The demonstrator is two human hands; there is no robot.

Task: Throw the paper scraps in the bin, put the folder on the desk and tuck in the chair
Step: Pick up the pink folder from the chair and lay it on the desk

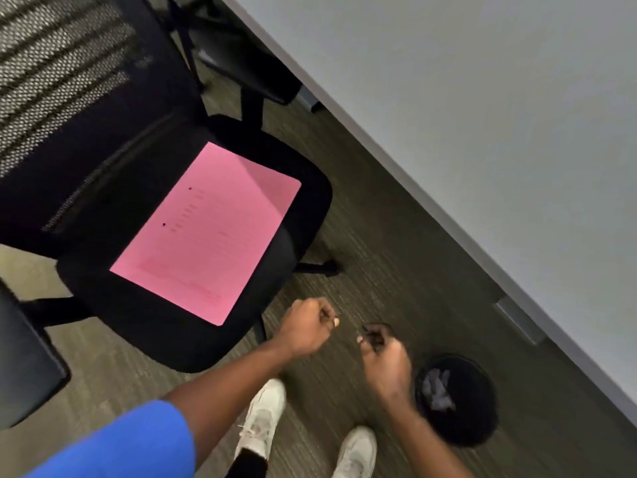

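Pale grey laminate, the desk (482, 115), filling the frame from twelve round to four o'clock, bare where visible and ready for the folder. Black mesh and fabric next: the chair (193, 277) at nine to ten o'clock, pulled well clear of the desk, seat turned outward, probably so as to serve as a resting shelf. Flat on that seat, the pink folder (206, 236), square and unheld, waiting. Down at five o'clock, a small black bin (482, 426) on the carpet, near the desk edge, crumpled paper scraps (437, 388) already inside. Above the carpet between seat and bin, both hands hanging free: left hand (306, 329) curled into a loose fist; right hand (382, 353) blurred, fingers bent inward, gripping nothing discernible. Judging from that: scraps binned, folder next, chair last.
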